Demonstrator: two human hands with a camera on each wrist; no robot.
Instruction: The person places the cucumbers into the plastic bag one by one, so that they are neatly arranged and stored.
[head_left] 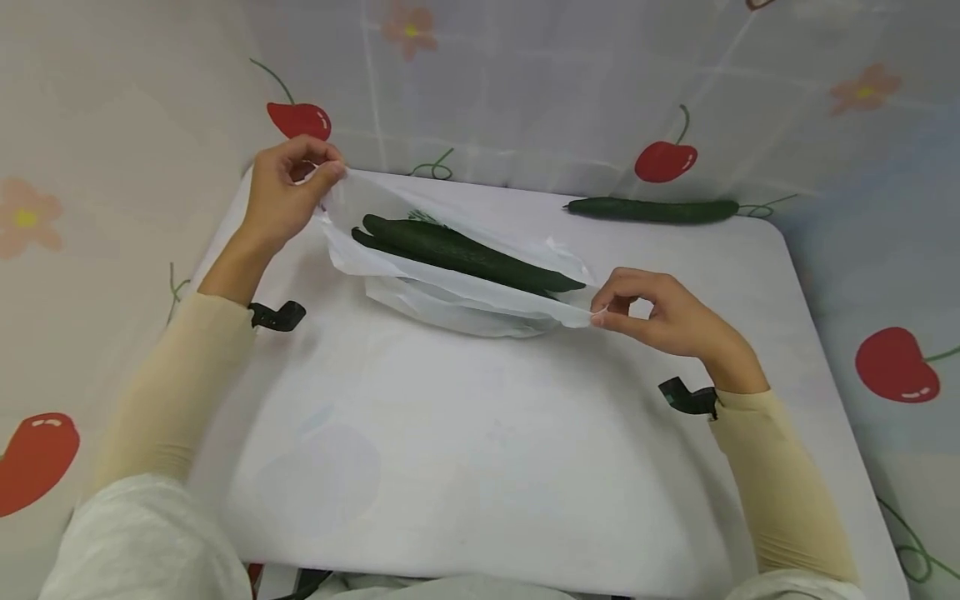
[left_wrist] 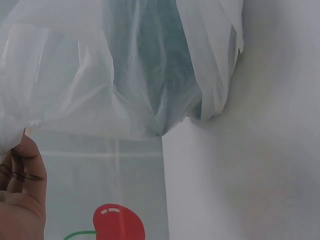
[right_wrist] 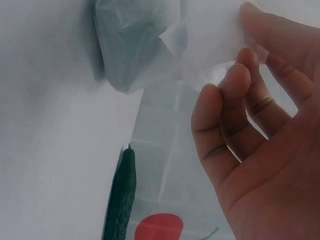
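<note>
Stretched between both hands is a thin white plastic bag, its mouth pulled wide. Inside it lie dark green cucumbers, at least two, side by side, with a bit of leafy green behind them. At the bag's far left corner, my left hand pinches the rim between thumb and fingers. The right hand pinches the opposite corner at the right. In the right wrist view, thumb and index finger of that hand hold the film while the other fingers curve loosely. Through the film the cucumbers look blurred.
Another cucumber lies along the table's back edge at the right. The white table stands against a curtain-like backdrop printed with cherries and flowers. Black wrist cameras sit on both wrists.
</note>
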